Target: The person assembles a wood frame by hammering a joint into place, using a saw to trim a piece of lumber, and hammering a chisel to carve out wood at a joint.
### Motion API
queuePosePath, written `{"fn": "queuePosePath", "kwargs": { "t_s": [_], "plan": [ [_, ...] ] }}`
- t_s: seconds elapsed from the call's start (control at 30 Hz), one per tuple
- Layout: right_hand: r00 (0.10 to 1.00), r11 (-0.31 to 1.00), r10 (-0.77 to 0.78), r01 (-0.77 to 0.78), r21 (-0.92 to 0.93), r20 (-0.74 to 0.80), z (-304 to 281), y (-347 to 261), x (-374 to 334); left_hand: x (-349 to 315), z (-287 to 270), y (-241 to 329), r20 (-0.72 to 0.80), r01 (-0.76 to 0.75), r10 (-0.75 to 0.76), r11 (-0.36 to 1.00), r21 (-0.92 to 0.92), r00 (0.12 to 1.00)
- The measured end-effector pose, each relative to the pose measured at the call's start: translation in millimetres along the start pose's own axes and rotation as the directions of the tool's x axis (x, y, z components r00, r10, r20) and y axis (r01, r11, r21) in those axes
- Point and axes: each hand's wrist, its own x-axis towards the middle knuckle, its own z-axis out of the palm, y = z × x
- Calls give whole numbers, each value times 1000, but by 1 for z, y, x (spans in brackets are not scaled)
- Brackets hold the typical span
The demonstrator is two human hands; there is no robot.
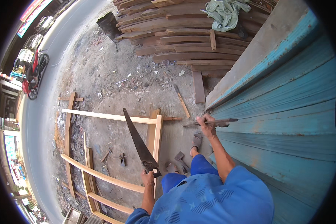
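Observation:
My left hand (pixel 148 178) is closed round the handle of a handsaw (pixel 135 139), whose dark blade points up and away over the wooden frame (pixel 158 138). My right hand (pixel 208 126), held out beside the blue metal shutter (pixel 272 123), grips a long, thin, dark tool (pixel 226 121). That tool is seen nearly edge-on, so I cannot make out its kind. The frame is made of pale timber bars and lies on the ground at my left. By my sandalled foot rests a hammer (pixel 181 158) with a broad head.
Stacked brown planks (pixel 198 41) fill the far side, with a pale plastic sheet (pixel 226 15) on top. A loose wood strip (pixel 182 100) lies ahead. Near the frame's middle are a small hammer (pixel 106 155) and a hand plane-like tool (pixel 123 159). A red motorbike (pixel 33 74) is on the road.

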Motion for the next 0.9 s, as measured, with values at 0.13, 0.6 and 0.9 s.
{"fn": "queuePosePath", "kwargs": {
  "t_s": [0.13,0.6,0.9],
  "plan": [
    [998,999,0,-3,46,56,20,-5,41,-5,35,27,-41,-17,15,998,-57,999],
    [949,957,-289,285,48,129,13,-120,218,51,79,127,-224,-139,50,904,-405,973],
    [962,970,-225,236,55,-154,-41,-151,331,141,116,160,-105,-74,47,960,-270,993]
  ]
}}
